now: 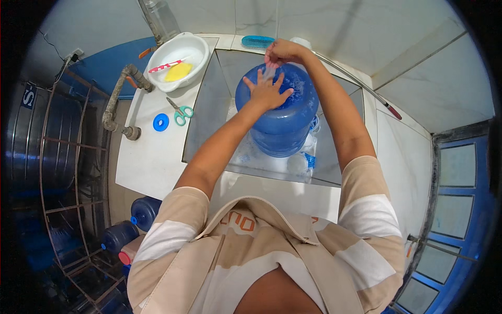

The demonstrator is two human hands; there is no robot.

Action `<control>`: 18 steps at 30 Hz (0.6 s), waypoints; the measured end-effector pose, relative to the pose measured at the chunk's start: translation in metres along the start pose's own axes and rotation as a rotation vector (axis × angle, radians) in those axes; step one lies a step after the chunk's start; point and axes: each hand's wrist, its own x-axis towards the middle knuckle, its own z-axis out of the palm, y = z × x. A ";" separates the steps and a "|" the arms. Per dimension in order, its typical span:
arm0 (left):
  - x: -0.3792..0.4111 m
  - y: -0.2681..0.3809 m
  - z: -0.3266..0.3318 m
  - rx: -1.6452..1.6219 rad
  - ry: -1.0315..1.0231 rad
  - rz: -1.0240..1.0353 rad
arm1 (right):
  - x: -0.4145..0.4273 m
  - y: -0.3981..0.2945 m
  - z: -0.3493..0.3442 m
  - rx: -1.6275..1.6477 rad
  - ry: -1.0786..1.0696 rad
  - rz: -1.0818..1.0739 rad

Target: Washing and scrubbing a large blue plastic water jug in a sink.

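Note:
A big blue plastic water jug (282,129) stands in a tiled sink basin (325,165), suds on its upturned surface. My left hand (266,92) lies on that surface with its fingers spread. Just beyond it, my right hand (283,53) pinches a small translucent strip (269,73), which hangs down towards the left fingers. Beside the jug's base, at its right, lie clear plastic bottles (300,163) among suds.
On the left counter are a white basin (204,51) holding a yellow sponge (178,72), green-handled scissors (181,114) and a blue ring (160,122). A teal brush (257,41) and a metal pole (345,71) lie along the back ledge. Pipes (113,106) rise at left.

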 end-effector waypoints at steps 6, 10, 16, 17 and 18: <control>0.034 -0.027 -0.008 0.109 -0.052 0.183 | -0.014 -0.019 -0.002 -0.083 -0.049 0.032; 0.034 -0.007 0.001 0.100 0.172 -0.106 | -0.015 -0.014 -0.011 -0.180 0.013 -0.025; 0.055 -0.020 -0.015 0.119 -0.032 -0.188 | -0.014 -0.020 -0.013 -0.189 -0.059 -0.032; 0.062 -0.029 -0.017 0.059 -0.073 -0.267 | -0.014 -0.024 -0.011 -0.045 -0.068 0.002; 0.069 -0.038 -0.015 -0.003 -0.113 -0.344 | -0.014 -0.026 -0.009 -0.046 -0.069 0.000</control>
